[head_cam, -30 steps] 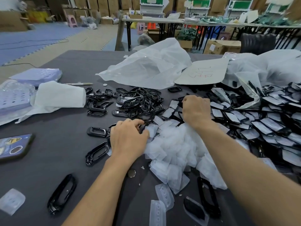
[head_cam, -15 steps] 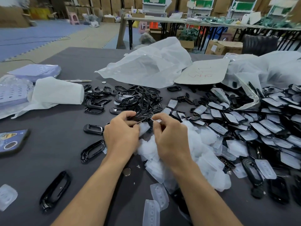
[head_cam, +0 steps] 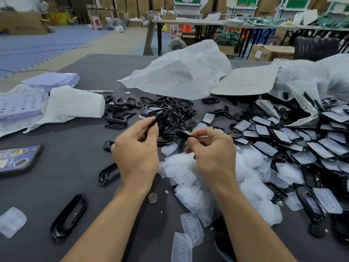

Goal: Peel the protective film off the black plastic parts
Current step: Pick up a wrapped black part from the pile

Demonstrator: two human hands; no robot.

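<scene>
Parted, left hand [head_cam: 136, 150] and right hand [head_cam: 213, 154] pinch black parts [head_cam: 184, 135] beside films [head_cam: 183, 170].

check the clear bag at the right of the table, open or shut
Open. The clear bag gapes at its mouth, dark shapes show inside, and film-covered black parts lie spread right before it.
</scene>
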